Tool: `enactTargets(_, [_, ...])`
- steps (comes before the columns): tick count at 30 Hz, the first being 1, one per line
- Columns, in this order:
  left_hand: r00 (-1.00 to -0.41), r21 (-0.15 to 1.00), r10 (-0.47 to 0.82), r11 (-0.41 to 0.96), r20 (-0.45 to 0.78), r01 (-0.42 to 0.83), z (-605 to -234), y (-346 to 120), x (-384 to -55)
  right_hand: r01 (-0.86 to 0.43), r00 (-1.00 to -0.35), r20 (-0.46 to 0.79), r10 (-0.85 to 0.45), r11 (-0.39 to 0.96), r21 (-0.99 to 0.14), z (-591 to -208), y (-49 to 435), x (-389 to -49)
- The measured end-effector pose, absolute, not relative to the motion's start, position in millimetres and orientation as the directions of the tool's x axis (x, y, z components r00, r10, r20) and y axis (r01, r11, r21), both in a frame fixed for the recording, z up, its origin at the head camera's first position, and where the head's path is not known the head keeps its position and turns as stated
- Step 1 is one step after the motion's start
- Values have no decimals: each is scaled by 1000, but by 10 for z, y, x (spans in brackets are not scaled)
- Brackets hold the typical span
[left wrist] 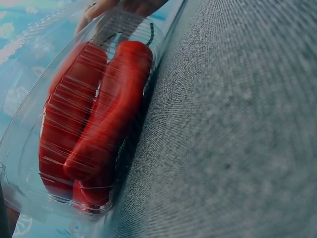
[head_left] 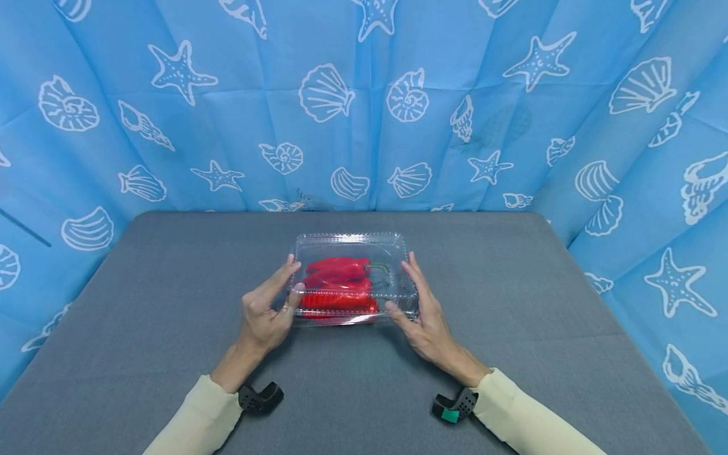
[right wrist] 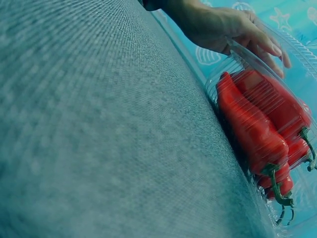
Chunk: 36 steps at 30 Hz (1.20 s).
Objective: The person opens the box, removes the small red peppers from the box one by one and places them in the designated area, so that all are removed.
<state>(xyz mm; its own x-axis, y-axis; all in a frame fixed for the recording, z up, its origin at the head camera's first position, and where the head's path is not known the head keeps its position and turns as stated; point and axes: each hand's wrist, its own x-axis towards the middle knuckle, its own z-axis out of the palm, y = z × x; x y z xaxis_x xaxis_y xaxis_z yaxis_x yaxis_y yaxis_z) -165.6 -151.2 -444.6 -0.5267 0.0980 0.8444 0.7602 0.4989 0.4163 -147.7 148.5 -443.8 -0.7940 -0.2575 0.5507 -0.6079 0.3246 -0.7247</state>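
A clear plastic clamshell container (head_left: 392, 243) rests on the grey table, with several long red peppers (head_left: 338, 272) inside it. Their green stems (head_left: 376, 266) point toward the container's right end. My left hand (head_left: 268, 314) holds the left end, thumb near the front corner and fingers along the side. At the opposite end my right hand (head_left: 422, 316) grips in a mirrored way. The right wrist view shows the left hand (right wrist: 237, 32) at the far end of the plastic. Whether the lid is fully pressed down, I cannot tell.
The grey cloth-covered table (head_left: 364, 392) spreads around the container. Behind and beside it hangs a blue curtain (head_left: 364, 145) printed with white shells and starfish. A black wrist device (head_left: 260, 398) is on the left wrist, and another black device (head_left: 455, 404) on the right.
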Motion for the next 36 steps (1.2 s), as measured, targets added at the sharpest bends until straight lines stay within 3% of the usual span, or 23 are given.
enactTargets(8, [-524, 412, 98, 505, 846, 759, -4455, -1515, -1659, -629, -778, 567, -271, 329, -705, -4449, 1488, -1475])
enactTargets(16, [-474, 378, 91, 482, 876, 791, -4445, -1523, -1669, -687, -722, 647, -246, 364, -629, -4422, 1516, -1483])
enactTargets(27, [-488, 395, 88, 472, 868, 788, -4414, -1534, -1666, -682, -727, 639, -249, 359, -637, -4353, 1551, -1499])
enactTargets(36, [-514, 421, 108, 447, 851, 789, -4322, -1542, -1655, -636, -768, 596, -234, 383, -670, -4229, 1617, -1523])
